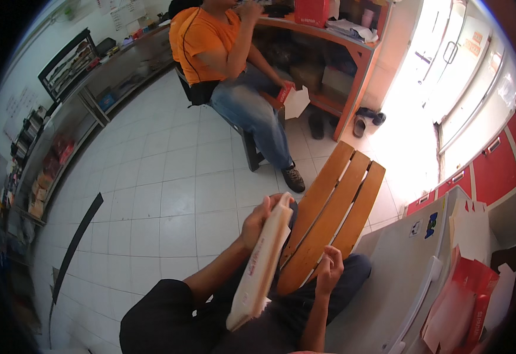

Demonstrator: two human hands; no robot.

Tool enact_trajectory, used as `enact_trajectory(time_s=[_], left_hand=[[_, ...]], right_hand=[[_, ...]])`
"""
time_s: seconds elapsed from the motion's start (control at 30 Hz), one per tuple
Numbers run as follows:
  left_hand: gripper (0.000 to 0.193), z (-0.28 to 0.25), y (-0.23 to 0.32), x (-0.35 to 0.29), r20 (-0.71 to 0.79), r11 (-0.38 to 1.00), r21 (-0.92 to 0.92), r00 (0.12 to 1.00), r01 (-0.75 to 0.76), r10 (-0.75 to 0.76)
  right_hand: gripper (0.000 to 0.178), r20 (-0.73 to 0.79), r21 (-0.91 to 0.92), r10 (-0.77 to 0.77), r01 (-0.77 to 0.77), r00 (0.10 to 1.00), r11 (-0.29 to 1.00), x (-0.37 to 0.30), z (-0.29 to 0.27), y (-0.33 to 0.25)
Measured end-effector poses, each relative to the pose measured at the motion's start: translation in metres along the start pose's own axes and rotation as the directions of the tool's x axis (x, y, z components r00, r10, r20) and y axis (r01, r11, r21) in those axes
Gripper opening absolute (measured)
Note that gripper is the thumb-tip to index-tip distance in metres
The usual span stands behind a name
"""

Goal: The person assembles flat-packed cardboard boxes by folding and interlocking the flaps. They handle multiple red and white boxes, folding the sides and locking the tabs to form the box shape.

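Observation:
My left hand [256, 223] grips the upper part of a long, pale, flat paper packet [260, 264] with reddish print. Its lower end hangs tilted over my lap, and its right side shows loose, layered paper edges. My right hand [330, 270] is raised apart from the packet, above the near end of a slatted wooden bench [323, 215]. The fingers of that hand are curled in toward the thumb; whether anything small is between them I cannot make out.
Ahead, a person in an orange shirt [213, 44] sits holding a red and white carton [293, 100]. A wooden counter [352, 41] stands behind them. Close on my right are a grey refrigerator [399, 265] and red cartons [464, 301]. A black strip [78, 245] lies on the tiled floor.

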State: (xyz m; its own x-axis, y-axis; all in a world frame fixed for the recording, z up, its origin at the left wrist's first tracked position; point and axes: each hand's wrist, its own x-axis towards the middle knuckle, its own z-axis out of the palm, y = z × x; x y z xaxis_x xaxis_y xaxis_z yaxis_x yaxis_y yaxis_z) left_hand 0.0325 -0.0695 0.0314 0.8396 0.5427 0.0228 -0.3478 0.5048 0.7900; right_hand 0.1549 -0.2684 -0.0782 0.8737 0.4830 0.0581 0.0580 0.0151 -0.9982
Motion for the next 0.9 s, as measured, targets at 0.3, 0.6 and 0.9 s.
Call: enact_trajectory(time_s=[0.3, 0.6, 0.9], left_hand=[[0.048, -0.071, 0.010, 0.005, -0.059, 0.999, 0.010, 0.998, 0.037, -0.036], [0.046, -0.105, -0.002, -0.010, -0.213, 0.988, 0.091, 0.971, 0.128, -0.106], [0.043, -0.125, -0.007, -0.020, -0.284, 0.980, 0.115, 0.950, 0.165, -0.127]], right_hand=[[0.048, 0.449, -0.029, 0.226, -0.239, 0.864, 0.971, 0.028, 0.017, 0.053], [0.038, 0.674, -0.036, 0.357, -0.454, 0.646, 0.890, 0.029, 0.034, 0.048], [0.038, 0.751, -0.115, 0.294, -0.322, 0.591, 0.940, 0.072, 0.051, 0.036]])
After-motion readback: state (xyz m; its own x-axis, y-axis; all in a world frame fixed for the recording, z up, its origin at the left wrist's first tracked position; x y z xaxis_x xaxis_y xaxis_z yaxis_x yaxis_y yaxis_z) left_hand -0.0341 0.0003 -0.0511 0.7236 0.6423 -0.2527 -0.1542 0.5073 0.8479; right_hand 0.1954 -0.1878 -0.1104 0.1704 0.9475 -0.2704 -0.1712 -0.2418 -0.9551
